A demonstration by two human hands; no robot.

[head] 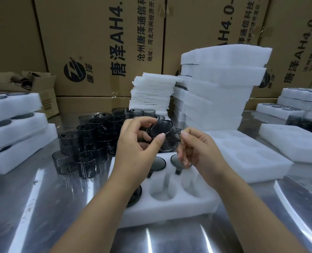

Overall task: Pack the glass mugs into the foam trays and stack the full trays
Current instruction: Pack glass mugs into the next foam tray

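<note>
While the left hand (138,143) and right hand (197,148) pinch 1 smoky-grey glass mug (167,136), the white foam tray (169,210) below has 2 empty pockets (160,192).

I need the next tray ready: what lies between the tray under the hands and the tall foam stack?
An empty foam tray, flat on the table; the head view shows it.

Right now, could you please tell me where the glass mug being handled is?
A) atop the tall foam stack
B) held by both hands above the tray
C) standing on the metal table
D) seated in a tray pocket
B: the left hand and right hand both hold the glass mug in the air over the foam tray.
</note>
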